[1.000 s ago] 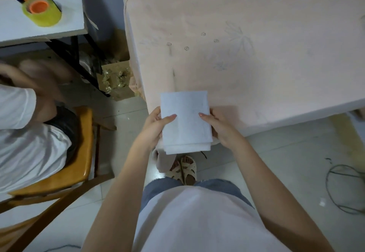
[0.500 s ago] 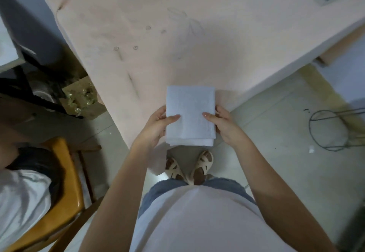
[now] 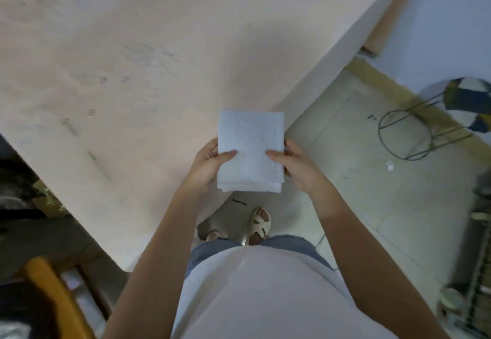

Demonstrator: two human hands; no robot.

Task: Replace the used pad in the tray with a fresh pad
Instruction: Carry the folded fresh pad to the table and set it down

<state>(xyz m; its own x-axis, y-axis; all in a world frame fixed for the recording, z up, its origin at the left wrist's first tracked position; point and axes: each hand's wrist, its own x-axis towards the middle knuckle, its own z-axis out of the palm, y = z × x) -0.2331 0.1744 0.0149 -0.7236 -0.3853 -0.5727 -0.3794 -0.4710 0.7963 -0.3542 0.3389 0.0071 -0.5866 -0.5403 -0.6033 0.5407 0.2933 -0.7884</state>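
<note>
A folded white pad [image 3: 251, 150] is held flat in front of me, over the corner of the pink-covered table [image 3: 132, 59]. My left hand [image 3: 206, 164] grips its left edge, thumb on top. My right hand [image 3: 295, 166] grips its right edge, thumb also on top. Several folded layers show at the pad's near edge. No tray is in view.
The table's corner juts toward me at lower left. A wire stool frame [image 3: 406, 131] and a dark patterned cushion [image 3: 470, 102] stand on the tiled floor at the right. A wire rack [image 3: 478, 272] is at the right edge, an orange chair [image 3: 53, 293] at lower left.
My view has swung to the right: the table and the orange chair slid left, and the stool and rack came into view. Both hands kept holding the pad the same way.
</note>
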